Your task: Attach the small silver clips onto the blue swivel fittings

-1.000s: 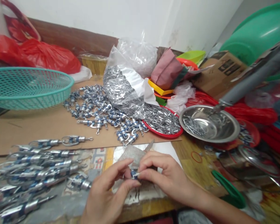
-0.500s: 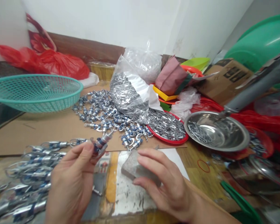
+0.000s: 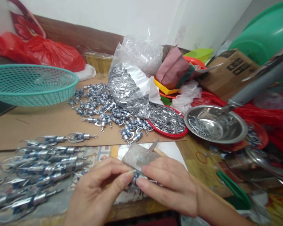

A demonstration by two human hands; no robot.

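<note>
Head view shows both hands low in the middle of the frame, pinching one small swivel (image 3: pixel 135 179) between them. Left hand (image 3: pixel 96 194) grips it with thumb and forefinger; right hand (image 3: pixel 169 185) holds its other end the same way. It seems to lie crosswise, left to right, though fingers hide most of it. Silver metal with blue bands shows. A gray block (image 3: pixel 138 156) sits just behind it.

Bare cardboard (image 3: pixel 37 125) lies open between the teal basket (image 3: pixel 30 84) and swivel pile (image 3: pixel 103 108).
</note>
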